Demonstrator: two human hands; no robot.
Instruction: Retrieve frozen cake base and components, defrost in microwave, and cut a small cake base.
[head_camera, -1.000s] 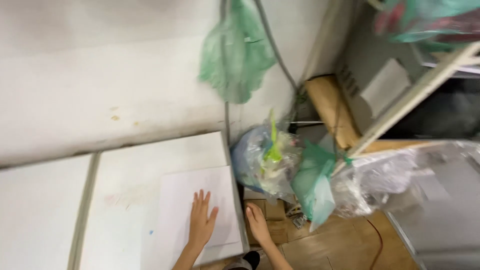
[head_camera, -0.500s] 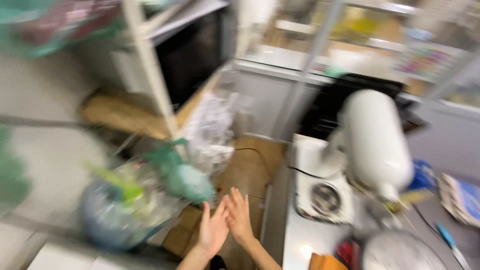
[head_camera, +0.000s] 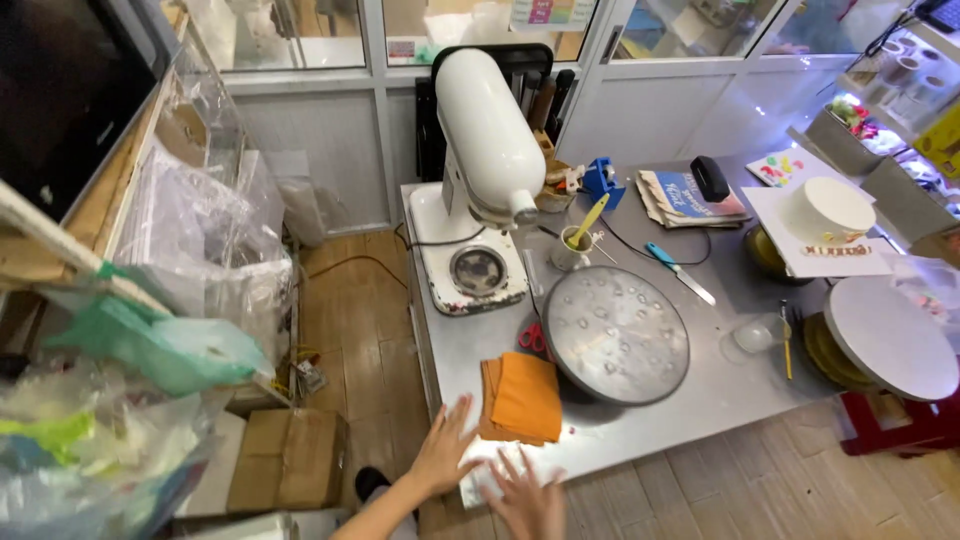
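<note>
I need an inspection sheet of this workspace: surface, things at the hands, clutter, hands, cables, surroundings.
Surface: steel table, wet spots at the near edge.
Things at the hands: folded orange cloth, nearest both hands.
Clutter: stand mixer, round metal tray, red scissors, white cake, knife.
Hands: left hand and right hand open, empty.
Cables: black cord on the table.
Surroundings: plastic bags, cardboard box, wooden floor.
</note>
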